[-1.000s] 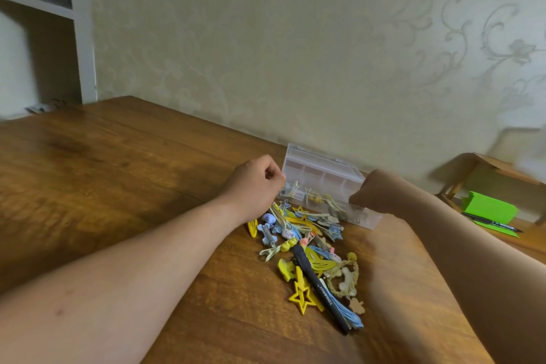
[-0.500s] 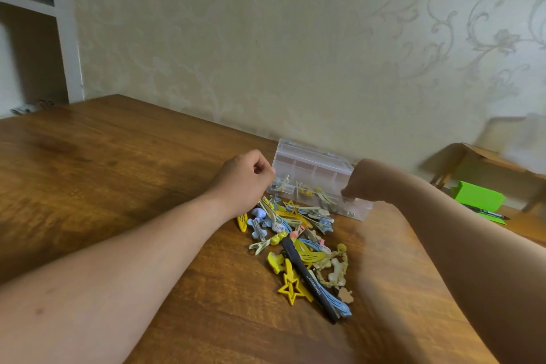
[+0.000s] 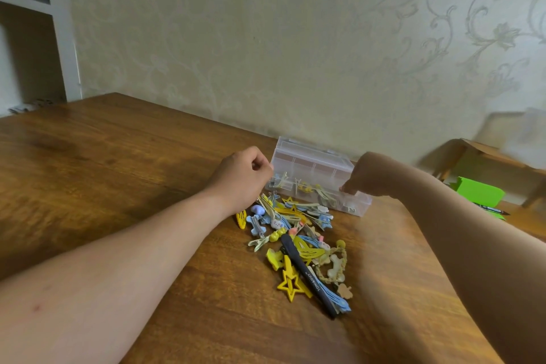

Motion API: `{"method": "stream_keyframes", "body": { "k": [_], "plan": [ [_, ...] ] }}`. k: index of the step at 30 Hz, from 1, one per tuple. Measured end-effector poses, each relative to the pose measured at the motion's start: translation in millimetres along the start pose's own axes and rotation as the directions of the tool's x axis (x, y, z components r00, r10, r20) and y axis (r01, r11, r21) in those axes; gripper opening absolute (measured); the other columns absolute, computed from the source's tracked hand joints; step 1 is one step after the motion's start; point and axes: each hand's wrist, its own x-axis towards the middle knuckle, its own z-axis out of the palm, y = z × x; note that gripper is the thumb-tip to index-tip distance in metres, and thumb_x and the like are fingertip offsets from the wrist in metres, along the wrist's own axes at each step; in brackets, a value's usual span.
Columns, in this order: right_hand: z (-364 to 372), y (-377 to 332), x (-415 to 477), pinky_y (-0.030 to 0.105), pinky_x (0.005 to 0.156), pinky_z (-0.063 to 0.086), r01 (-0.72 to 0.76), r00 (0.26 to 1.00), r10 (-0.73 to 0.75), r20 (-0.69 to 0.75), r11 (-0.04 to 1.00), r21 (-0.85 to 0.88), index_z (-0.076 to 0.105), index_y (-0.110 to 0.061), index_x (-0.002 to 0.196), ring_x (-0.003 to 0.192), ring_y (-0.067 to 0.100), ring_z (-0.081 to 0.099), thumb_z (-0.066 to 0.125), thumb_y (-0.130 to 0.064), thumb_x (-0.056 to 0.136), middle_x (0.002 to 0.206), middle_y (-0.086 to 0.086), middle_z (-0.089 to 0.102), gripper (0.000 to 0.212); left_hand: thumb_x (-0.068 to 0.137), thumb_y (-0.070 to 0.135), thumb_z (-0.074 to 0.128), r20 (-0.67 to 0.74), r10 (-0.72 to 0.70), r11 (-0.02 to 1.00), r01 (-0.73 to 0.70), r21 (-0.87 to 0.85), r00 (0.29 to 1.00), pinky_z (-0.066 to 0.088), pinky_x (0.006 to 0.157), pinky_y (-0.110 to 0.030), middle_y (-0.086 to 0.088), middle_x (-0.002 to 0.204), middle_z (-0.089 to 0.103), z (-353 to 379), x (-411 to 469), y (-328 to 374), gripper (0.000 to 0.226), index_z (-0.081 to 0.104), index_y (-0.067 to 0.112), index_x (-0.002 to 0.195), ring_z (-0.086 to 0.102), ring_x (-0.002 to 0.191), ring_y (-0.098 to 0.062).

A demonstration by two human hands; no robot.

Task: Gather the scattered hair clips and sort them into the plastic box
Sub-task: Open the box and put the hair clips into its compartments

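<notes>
Reaching to both ends of the clear plastic box by the wall.
Left hand is curled against the box's left end; whether it grips anything I cannot tell. Right hand hooks its curled fingertips onto the right front rim. Hair clips lie heaped on the wooden table just before the box, a few inside it.

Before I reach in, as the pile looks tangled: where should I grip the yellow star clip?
Probably pinch the yellow star clip by its hollow star head, from the near left: it lies flat on the table with that side open, while the black stick crowds its right.
</notes>
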Motion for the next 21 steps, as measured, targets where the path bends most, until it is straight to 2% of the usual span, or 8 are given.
{"method": "stream_keyframes", "body": {
  "k": [3, 7, 9, 11, 14, 16, 19, 21],
  "plan": [
    [-7, 2, -22, 0.030, 0.061, 0.052, 0.060, 0.987, -0.049, -0.152, 0.996, 0.070, 0.080, -0.013, 0.082, 0.066, 0.020, 0.065, 0.074, -0.037, 0.093, 0.073, 0.005, 0.074, 0.027, 0.106, 0.036, 0.059, -0.007, 0.000, 1.000, 0.000, -0.002, 1.000, 0.058, 0.078, -0.040, 0.005, 0.095, 0.070, 0, 0, -1, 0.013, 0.066, 0.028, 0.099, 0.067, 0.090, -0.015],
    [-3, 2, -77, 0.019, 0.046, 0.038, 0.234, 0.939, -0.141, -0.312, 0.929, 0.285, 0.074, -0.021, 0.080, 0.048, 0.005, 0.051, 0.067, -0.040, 0.100, 0.060, -0.005, 0.064, 0.028, 0.105, 0.034, 0.059, -0.015, 0.001, 1.000, -0.001, -0.004, 1.000, 0.055, 0.075, -0.034, 0.007, 0.097, 0.069, 0, 2, -1, 0.011, 0.066, 0.027, 0.100, 0.065, 0.091, -0.013],
    [6, 4, -99, 0.014, 0.043, 0.034, 0.296, 0.933, -0.178, -0.312, 0.874, 0.387, 0.075, -0.024, 0.079, 0.042, 0.002, 0.048, 0.068, -0.042, 0.099, 0.056, -0.007, 0.063, 0.028, 0.105, 0.033, 0.060, -0.018, -0.002, 1.000, 0.002, -0.005, 1.000, 0.055, 0.076, -0.033, 0.007, 0.098, 0.069, 0, 1, -1, 0.010, 0.066, 0.027, 0.101, 0.065, 0.092, -0.012],
    [16, 8, -112, 0.018, 0.048, 0.037, 0.327, 0.933, -0.199, -0.299, 0.817, 0.475, 0.076, -0.026, 0.079, 0.044, 0.002, 0.047, 0.071, -0.043, 0.097, 0.062, -0.007, 0.067, 0.026, 0.105, 0.032, 0.060, -0.021, -0.009, 1.000, 0.009, -0.011, 1.000, 0.055, 0.079, -0.035, 0.006, 0.099, 0.070, 0, 1, 0, 0.009, 0.067, 0.026, 0.102, 0.065, 0.093, -0.012],
    [30, 11, -124, 0.030, 0.061, 0.048, 0.362, 0.932, -0.269, -0.244, 0.732, 0.577, 0.079, -0.027, 0.086, 0.059, 0.009, 0.061, 0.074, -0.038, 0.096, 0.074, -0.006, 0.073, 0.015, 0.104, 0.032, 0.061, -0.031, -0.024, 0.999, 0.023, -0.028, 0.999, 0.054, 0.080, -0.035, 0.004, 0.101, 0.070, -1, 0, 2, 0.010, 0.067, 0.025, 0.103, 0.065, 0.095, -0.013],
    [36, 12, -125, 0.036, 0.067, 0.054, 0.383, 0.923, -0.319, -0.213, 0.742, 0.550, 0.078, -0.031, 0.091, 0.072, 0.018, 0.067, 0.074, -0.035, 0.096, 0.079, -0.005, 0.075, 0.007, 0.104, 0.031, 0.061, -0.029, -0.025, 0.999, 0.024, -0.034, 0.999, 0.053, 0.077, -0.033, 0.003, 0.100, 0.070, -1, -1, 3, 0.010, 0.068, 0.024, 0.103, 0.064, 0.094, -0.014],
    [40, 20, -119, 0.017, 0.053, 0.042, 0.387, 0.922, -0.344, -0.178, 0.803, 0.453, 0.075, -0.036, 0.092, 0.056, 0.007, 0.055, 0.072, -0.031, 0.097, 0.068, -0.014, 0.068, 0.007, 0.105, 0.030, 0.061, -0.038, -0.032, 0.999, 0.030, -0.043, 0.999, 0.051, 0.073, -0.034, 0.004, 0.097, 0.069, -1, -1, 3, 0.011, 0.068, 0.022, 0.102, 0.064, 0.091, -0.015],
    [40, 26, -116, 0.014, 0.051, 0.040, 0.363, 0.932, -0.339, -0.132, 0.842, 0.400, 0.075, -0.037, 0.092, 0.054, 0.001, 0.052, 0.071, -0.033, 0.097, 0.066, -0.019, 0.065, 0.007, 0.105, 0.031, 0.062, -0.044, -0.040, 0.998, 0.038, -0.052, 0.998, 0.054, 0.077, -0.038, 0.005, 0.096, 0.069, -1, -1, 3, 0.012, 0.069, 0.021, 0.102, 0.066, 0.091, -0.018]
  ]
}}
